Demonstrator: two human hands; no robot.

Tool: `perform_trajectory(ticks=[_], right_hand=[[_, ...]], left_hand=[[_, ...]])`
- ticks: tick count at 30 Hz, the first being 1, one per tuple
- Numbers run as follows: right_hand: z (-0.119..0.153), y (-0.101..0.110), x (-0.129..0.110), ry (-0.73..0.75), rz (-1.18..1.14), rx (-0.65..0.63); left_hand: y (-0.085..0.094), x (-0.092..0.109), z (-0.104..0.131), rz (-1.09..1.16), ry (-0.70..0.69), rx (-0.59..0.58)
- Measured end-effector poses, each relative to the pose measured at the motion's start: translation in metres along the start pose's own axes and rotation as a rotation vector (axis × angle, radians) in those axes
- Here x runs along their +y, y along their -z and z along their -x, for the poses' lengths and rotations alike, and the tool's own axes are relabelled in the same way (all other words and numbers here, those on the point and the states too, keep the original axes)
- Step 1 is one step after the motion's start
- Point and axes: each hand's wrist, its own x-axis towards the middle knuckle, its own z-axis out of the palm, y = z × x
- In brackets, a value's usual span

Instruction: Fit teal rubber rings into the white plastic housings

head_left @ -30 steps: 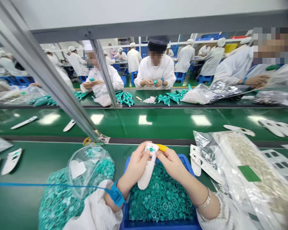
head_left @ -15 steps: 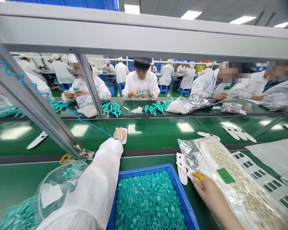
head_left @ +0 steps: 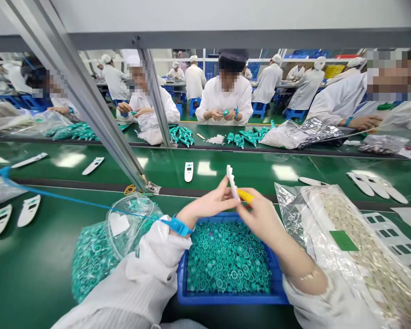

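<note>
Holding a white shell [head_left: 232,182], seen nearly edge-on, in the left hand [head_left: 215,203] by the far rim of the blue tray [head_left: 233,299].
Heaped inside the tray, green rings [head_left: 226,265]; left of it, a clear bag [head_left: 96,256] of more rings; right of it, a long plastic bag [head_left: 373,260] of pale parts. Clamped on the shell with left thumb and fingers; meeting its lower end with the right hand [head_left: 258,214], yellow cover [head_left: 245,195] on one finger, cannot tell if gripping or just pressing. Beyond the tray, on a green belt [head_left: 164,173], a second white shell [head_left: 189,172]; past that, a co-worker [head_left: 210,98] in white.
</note>
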Motion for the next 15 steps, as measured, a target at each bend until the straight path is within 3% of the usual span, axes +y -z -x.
perform_trajectory(ticks=[3, 6, 10, 15], right_hand=[[-0.012, -0.020, -0.025, 0.166, 0.019, -0.144], [-0.001, -0.035, -0.018, 0.210, 0.106, -0.346], [0.015, -0.052, -0.005, 0.254, 0.232, -0.553], [0.015, -0.050, -0.013, 0.279, 0.312, -0.576]], left_hand=[[0.003, -0.008, 0.014, 0.447, -0.045, 0.209], [0.019, -0.023, 0.012, 0.613, 0.026, 0.398], [0.025, -0.026, 0.007, 0.714, 0.093, 0.334], [0.011, -0.005, 0.017, 0.869, 0.164, 0.297]])
